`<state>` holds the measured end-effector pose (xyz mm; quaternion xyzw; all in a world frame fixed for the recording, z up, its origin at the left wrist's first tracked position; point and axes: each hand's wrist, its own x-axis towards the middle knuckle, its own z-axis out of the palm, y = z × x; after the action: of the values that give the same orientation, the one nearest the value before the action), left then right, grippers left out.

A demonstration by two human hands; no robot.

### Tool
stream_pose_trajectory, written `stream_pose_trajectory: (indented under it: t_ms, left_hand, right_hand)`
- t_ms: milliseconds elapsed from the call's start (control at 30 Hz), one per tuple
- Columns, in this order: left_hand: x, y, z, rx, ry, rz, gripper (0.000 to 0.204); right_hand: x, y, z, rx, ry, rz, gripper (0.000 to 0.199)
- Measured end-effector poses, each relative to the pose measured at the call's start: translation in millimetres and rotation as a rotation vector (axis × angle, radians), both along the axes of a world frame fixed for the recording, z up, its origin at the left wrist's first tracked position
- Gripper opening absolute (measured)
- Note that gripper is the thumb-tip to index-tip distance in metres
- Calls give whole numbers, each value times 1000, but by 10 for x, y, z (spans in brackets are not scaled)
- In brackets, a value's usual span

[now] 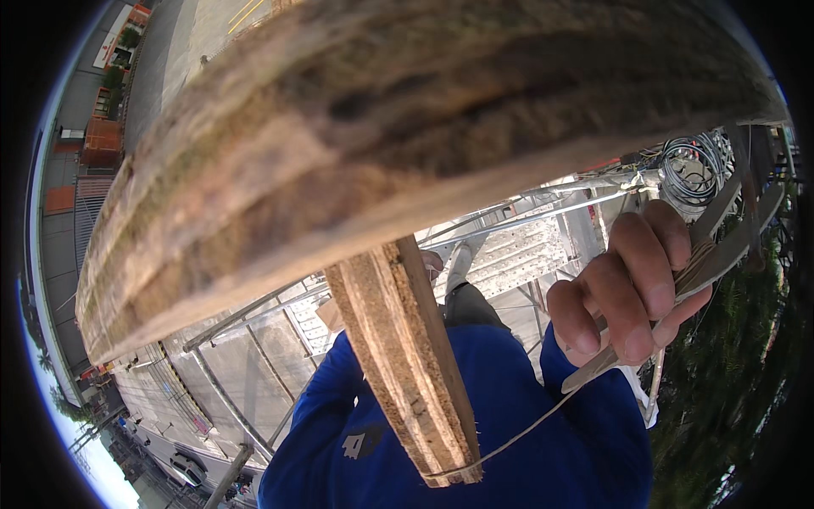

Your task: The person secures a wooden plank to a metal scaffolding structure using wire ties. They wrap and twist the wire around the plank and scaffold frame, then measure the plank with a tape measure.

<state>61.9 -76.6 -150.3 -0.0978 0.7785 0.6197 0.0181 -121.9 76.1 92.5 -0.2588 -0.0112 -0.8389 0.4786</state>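
Note:
My right hand [632, 284] is closed around a flat, forked wooden line winder [708, 271] with string wound on it. A thin string [532, 424] runs taut from the winder to the lower end of a plywood strip [407, 365] and loops around that end. The strip hangs below a large weathered wooden beam [407, 127], which crosses the view close up and blurred. My left arm [318, 407], in a blue sleeve, reaches up behind the strip. Wood hides the left hand there; a small skin-toned patch shows past the strip's right edge, too little to read the fingers.
Metal scaffold tubes [222, 394] and a perforated metal platform [517, 250] lie below. A coil of grey cable [691, 170] hangs at upper right. Dark greenery [721, 407] fills the right side. Far down at left are a street and a white car [188, 468].

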Motion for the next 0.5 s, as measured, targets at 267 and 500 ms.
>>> stream_pose_trajectory:
  t_ms: [267, 500]
  left_hand:
    - [99, 268, -48, -212, 22, 281, 52]
    - [110, 502, -349, -249, -118, 401, 60]
  right_hand:
    - [40, -60, 75, 29, -86, -158, 23]
    - [-505, 463, -211, 48, -305, -265, 18]
